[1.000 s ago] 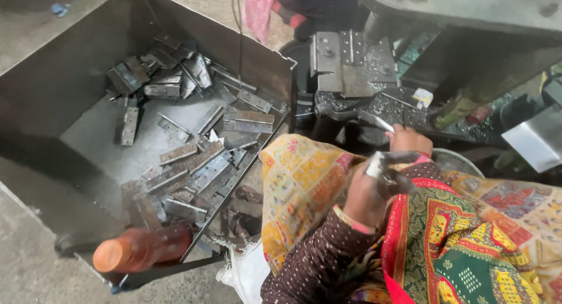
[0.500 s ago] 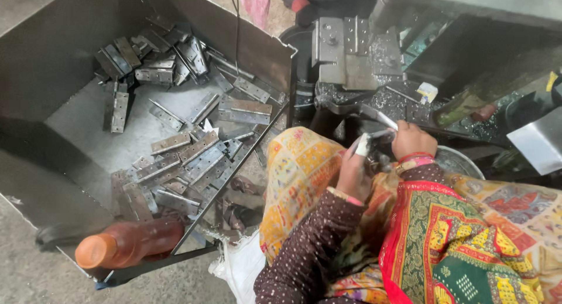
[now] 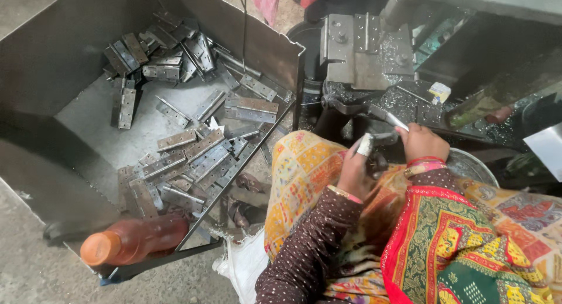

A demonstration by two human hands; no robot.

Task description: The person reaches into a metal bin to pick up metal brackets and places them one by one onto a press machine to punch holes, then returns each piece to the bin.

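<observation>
My left hand (image 3: 355, 170) grips a small metal piece (image 3: 365, 144) that sticks up pale between its fingers, above my lap. Just to its right, my right hand (image 3: 422, 141) is closed around the same small work, with a thin bright metal rod (image 3: 391, 119) jutting up-left from it. Both hands sit close together in front of a grey machine block (image 3: 363, 49) covered with metal shavings. A large open metal bin (image 3: 64, 75) at my left holds several flat steel hinges (image 3: 202, 149).
An orange-capped brown bottle (image 3: 133, 241) lies on the bin's near corner. A round metal bowl (image 3: 471, 164) sits right of my hands. A patterned cloth (image 3: 304, 169) covers my lap. A white sack (image 3: 246, 266) lies on the concrete floor.
My hands have come closer together and moved slightly toward the machine. The view has shifted, so the bin and bottle sit a little further left.
</observation>
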